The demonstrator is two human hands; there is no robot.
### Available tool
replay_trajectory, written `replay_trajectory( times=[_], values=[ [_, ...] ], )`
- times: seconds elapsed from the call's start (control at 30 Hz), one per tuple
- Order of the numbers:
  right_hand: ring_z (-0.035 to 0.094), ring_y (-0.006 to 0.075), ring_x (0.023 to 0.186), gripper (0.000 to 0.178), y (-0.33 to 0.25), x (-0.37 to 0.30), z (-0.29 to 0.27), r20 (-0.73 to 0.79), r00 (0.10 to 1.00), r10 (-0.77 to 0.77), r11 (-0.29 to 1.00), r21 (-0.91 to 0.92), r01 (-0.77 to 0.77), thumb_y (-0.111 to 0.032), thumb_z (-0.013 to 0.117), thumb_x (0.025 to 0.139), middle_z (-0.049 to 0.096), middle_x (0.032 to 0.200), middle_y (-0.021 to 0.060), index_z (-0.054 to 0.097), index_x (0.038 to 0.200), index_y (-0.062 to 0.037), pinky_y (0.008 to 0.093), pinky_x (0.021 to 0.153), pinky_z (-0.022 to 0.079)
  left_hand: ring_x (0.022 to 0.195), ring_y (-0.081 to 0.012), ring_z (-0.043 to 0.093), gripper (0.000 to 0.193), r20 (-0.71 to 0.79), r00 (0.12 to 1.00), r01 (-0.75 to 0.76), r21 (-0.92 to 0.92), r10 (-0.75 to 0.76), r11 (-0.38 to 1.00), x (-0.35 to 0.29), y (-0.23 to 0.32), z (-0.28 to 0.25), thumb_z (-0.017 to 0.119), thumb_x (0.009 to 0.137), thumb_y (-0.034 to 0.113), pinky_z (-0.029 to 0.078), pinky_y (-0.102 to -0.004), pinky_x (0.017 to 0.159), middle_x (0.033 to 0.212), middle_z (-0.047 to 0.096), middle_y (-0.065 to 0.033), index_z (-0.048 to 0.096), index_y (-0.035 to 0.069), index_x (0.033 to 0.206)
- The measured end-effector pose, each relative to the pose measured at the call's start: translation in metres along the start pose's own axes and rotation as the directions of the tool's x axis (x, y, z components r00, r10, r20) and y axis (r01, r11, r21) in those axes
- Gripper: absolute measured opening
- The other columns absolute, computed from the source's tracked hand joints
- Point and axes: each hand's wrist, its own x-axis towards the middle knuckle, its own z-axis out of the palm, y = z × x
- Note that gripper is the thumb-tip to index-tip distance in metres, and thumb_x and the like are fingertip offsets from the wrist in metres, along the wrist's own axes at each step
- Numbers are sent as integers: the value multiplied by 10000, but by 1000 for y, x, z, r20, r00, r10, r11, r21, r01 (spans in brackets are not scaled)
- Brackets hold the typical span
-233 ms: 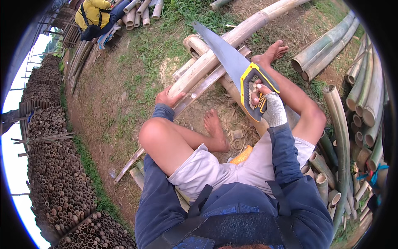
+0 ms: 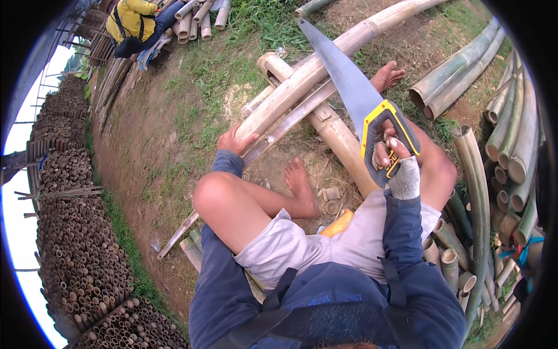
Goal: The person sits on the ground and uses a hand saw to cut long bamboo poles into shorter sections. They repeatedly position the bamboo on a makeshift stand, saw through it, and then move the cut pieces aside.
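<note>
My right hand, in a light knitted glove with bare fingertips, grips the black and yellow handle of a handsaw. The saw's grey blade slants up to the left, across the bamboo pole; whether its teeth touch the pole I cannot tell. At the pole's near end my left hand is wrapped round it, thumb on top. Beneath, a thick bamboo piece runs crosswise as a support. A split bamboo strip lies alongside the pole, under my left hand.
My bare legs are bent on both sides of the work, a foot below the pole. Bamboo poles lie close at my right, more farther off. Stacked bamboo stands at far left. A person in yellow sits at upper left.
My right hand has drawn the saw to the right and back toward me, so its blade crosses the pole farther along. My left hand stays on the pole's near end.
</note>
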Motion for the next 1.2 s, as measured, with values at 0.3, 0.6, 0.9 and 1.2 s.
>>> replay_trajectory(
  times=[0.3, 0.6, 0.9, 1.2],
  values=[
    [655, 122, 778, 411, -5, 38, -54, -135, 887, -442, 681, -694, 234, -207, 758, 1016, 678, 999, 57, 567, 1340, -41, 289, 720, 540, 1119, -344, 727, 740, -401, 896, -190, 34, 188, 981, -32, 10, 7, 916, 762, 496, 553, -448, 998, 1205, 752, -190, 715, 36, 1305],
    [637, 151, 914, 449, 70, 72, -97, -126, 797, -591, 477, -851, 219, -219, 763, 1013, 665, 1077, 79, 541, 1336, -1, 321, 833, 514, 1528, -390, 394, 1251, -312, 929, 91, -324, -197, 942, -71, -20, 24, 894, 727, 653, 330, -605, 1223, 1627, 429, -250, 290, 86, 1664],
    [642, 233, 1030, 528, 83, 69, -52, -149, 749, -646, 411, -894, 176, -216, 758, 1014, 664, 1161, 175, 505, 1383, 64, 371, 986, 504, 1325, -354, 521, 1012, -236, 951, 100, -378, -201, 920, -95, -26, 17, 879, 780, 585, 420, -546, 1103, 1431, 549, -215, 437, 86, 1541],
    [679, 389, 930, 445, 83, 81, -34, -7, 796, -605, 142, -985, 99, -222, 800, 927, 618, 1086, 213, 570, 1238, -2, 456, 837, 552, 1122, -319, 649, 779, -245, 968, -137, -313, 59, 940, -93, -19, 8, 863, 833, 518, 511, -488, 982, 1234, 669, -180, 585, 85, 1417]
  ],
)
